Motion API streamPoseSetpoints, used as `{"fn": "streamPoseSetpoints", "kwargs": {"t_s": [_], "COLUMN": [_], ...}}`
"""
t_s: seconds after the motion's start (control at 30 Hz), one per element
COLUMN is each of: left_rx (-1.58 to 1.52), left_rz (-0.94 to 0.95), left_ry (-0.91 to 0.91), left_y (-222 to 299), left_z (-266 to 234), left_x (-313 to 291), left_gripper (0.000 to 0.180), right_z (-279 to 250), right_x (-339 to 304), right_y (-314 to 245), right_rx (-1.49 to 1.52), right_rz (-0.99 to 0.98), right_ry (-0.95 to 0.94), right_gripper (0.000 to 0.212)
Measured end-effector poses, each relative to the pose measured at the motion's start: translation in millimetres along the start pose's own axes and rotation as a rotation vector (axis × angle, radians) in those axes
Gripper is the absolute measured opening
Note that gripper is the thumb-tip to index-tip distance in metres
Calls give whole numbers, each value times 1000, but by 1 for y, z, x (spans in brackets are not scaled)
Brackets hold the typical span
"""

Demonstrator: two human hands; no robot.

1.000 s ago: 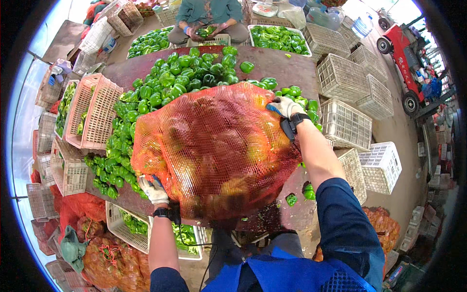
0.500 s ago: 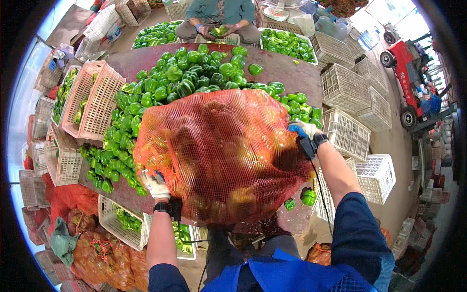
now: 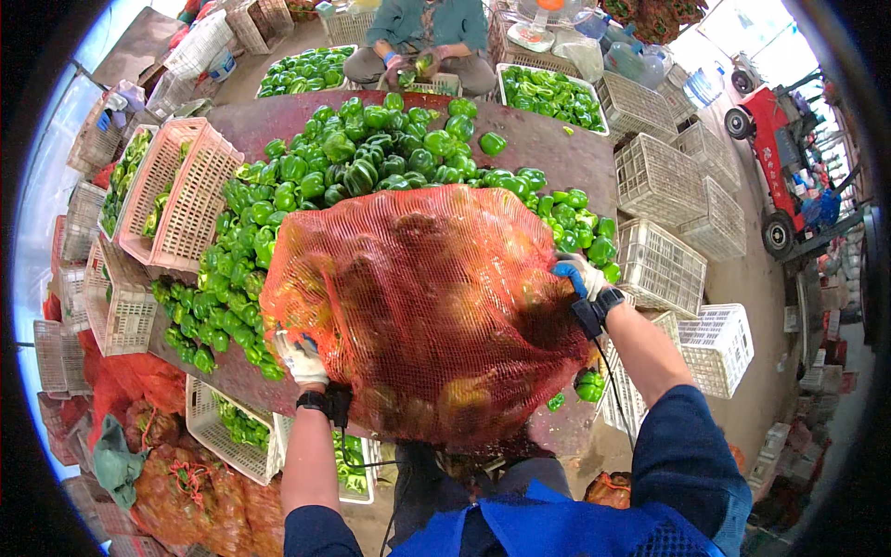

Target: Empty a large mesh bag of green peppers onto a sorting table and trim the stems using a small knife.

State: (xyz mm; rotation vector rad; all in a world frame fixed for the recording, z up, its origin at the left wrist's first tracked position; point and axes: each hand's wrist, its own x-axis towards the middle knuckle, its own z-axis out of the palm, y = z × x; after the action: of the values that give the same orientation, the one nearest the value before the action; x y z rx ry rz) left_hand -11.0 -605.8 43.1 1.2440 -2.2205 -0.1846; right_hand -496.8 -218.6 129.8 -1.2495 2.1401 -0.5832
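Note:
A large orange-red mesh sack, bulging with produce seen dimly through the net, fills the middle of the view over the near part of the table. My left hand, in a white glove with blue on it, grips the sack's lower left side. On the right side my gloved right hand has its fingers closed on the netting. Both hands' fingertips are partly hidden by the net. Loose green bell peppers lie heaped behind and left of the sack, with a few more by its right edge.
The dark red table is ringed by plastic crates, including a pink one at left and a white one at right. Across the table sits a person holding a pepper. Full sacks lie lower left; a red vehicle stands far right.
The sack and both my hands have come slightly nearer to me, the right hand most. More peppers show beyond the sack's far edge. The person opposite has moved their hands.

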Motion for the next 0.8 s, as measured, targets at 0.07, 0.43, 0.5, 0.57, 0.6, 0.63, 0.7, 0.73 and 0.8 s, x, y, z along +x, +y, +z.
{"fn": "streamPoseSetpoints", "kwargs": {"t_s": [0.07, 0.43, 0.5, 0.57, 0.6, 0.63, 0.7, 0.73, 0.8], "left_rx": [8, -24, -27, -17, -24, -31, -41, -53, -74], "left_rz": [-38, -125, -103, -57, -60, -60, -54, -96, -171], "left_ry": [-39, -36, -65, -76, -65, -69, -75, -75, -87], "left_y": [1, -30, -19, -13, -11, -10, -11, -9, -5], "left_z": [-4, 0, 6, 6, 7, 7, 9, 10, 7], "left_x": [0, -18, -17, -15, -14, -14, -14, -13, -13], "left_gripper": [51, 56, 55, 52, 52, 51, 50, 52, 54], "right_z": [-17, -23, -10, 1, -1, -11, -29, -45, -73], "right_x": [-10, 52, 47, 36, 44, 43, 56, 66, 86], "right_y": [-74, -140, -105, -63, -67, -70, -73, -84, -127], "right_rx": [357, 537, 546, 137, 494, 75, 3, -264, -403], "right_rz": [164, 293, 298, 18, 336, 186, 25, -49, -78], "right_ry": [251, 318, 327, 433, 565, 575, 624, 605, 597], "right_gripper": [31, 24, 26, 26, 21, 16, 12, 12, 11]}}
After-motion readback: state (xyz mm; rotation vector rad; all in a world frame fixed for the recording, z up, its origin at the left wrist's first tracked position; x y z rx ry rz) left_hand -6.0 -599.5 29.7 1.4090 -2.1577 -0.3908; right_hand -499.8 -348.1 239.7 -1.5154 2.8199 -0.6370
